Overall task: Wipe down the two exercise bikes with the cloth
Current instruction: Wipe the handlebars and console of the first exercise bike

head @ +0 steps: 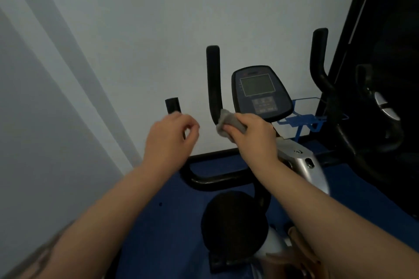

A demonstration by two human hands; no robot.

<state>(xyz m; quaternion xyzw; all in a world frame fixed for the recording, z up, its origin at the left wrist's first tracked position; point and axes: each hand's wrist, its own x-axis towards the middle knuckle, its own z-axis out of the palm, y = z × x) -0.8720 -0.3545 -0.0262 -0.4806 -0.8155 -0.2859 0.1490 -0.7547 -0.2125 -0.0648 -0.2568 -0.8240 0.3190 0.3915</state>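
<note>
The right hand [254, 136] grips a grey cloth [229, 123], pressing it against the base of the upright black handlebar [213, 81] of the exercise bike [301, 165]. The left hand [169, 140] curls round another black grip [172, 105], whose end sticks up above the fingers. Just right of the cloth sits the console [260, 92], with a blue rack [301, 118] beyond. The round black seat [233, 222] lies below, over blue floor [163, 233]. A second bike [371, 115] stands at the right edge.

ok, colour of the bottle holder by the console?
Blue wire bottle holder, clearest in the head view.
</note>
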